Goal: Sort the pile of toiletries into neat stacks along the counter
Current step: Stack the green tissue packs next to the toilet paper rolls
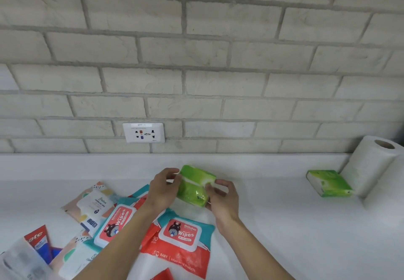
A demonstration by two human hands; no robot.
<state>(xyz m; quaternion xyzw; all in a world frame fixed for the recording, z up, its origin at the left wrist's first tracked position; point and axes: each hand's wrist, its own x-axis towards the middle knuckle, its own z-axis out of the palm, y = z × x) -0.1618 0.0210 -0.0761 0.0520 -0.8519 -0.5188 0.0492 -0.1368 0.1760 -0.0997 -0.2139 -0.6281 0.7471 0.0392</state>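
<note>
The left hand (pixel 162 189) and right hand (pixel 223 201) grip the green pack (pixel 194 186) by its ends, just beyond the wipes (pixel 183 233), probably to stack it on its twin (pixel 330 183), well to their right.

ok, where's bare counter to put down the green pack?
Best for the green pack: bare counter right of the right hand, up to the tissue pack beside the paper roll. Also the strip by the wall under the socket. Crowded: front left, where wipes packs and toothpaste lie piled.
</note>
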